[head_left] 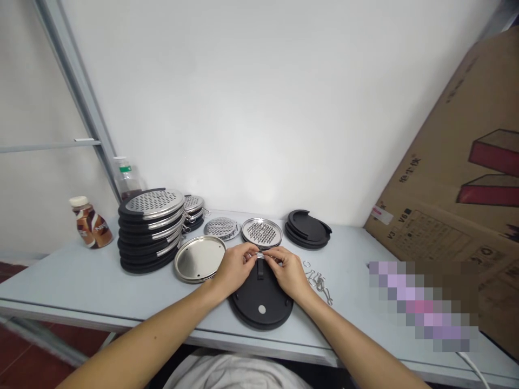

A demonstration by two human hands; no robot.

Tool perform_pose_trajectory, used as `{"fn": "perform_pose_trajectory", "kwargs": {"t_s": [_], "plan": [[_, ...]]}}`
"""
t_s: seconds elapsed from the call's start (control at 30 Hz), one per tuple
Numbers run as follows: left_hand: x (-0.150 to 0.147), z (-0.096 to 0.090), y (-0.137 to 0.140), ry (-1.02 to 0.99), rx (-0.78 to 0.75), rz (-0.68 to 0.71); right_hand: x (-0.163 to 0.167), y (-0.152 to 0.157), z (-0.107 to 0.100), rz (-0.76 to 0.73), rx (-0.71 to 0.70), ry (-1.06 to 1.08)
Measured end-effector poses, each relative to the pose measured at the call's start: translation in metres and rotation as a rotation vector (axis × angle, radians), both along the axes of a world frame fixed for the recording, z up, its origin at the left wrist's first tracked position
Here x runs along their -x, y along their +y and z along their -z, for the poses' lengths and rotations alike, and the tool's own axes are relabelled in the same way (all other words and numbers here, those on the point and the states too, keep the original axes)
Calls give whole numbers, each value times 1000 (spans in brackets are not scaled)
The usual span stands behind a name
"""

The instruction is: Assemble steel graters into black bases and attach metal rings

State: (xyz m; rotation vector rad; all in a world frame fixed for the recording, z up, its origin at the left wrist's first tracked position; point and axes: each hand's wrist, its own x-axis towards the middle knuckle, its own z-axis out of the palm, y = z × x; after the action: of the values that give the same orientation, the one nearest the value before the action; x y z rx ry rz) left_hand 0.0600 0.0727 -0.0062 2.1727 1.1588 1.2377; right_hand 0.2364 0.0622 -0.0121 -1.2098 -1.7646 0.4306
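A round black base (259, 302) lies before me at the table's front edge, with a small pale disc and a short black tab on its face. At its far edge, my left hand (238, 266) and my right hand (290, 270) meet, fingertips pinched on a small shiny metal piece (260, 255) above the tab. The fingers partly cover that piece, so its exact shape is unclear. Just right of my right hand lie several loose wire clips (320, 283) and a metal ring (307, 264). Close to my left forearm are stacked plain metal discs (200, 258).
Left stands a tall stack of black-rimmed round graters (152, 229), with a shorter stack (193, 205) behind. Loose grater discs (261, 232) and black bases (308, 229) lie at the back. A brown bottle (91, 224), a clear bottle (126, 178) and a large carton (458, 189) flank them.
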Motion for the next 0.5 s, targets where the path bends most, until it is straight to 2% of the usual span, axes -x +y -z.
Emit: {"fn": "perform_pose_trajectory", "kwargs": {"t_s": [0.5], "plan": [[1, 3, 0, -50, 47, -21, 0, -1, 1, 32, -16, -66]]}}
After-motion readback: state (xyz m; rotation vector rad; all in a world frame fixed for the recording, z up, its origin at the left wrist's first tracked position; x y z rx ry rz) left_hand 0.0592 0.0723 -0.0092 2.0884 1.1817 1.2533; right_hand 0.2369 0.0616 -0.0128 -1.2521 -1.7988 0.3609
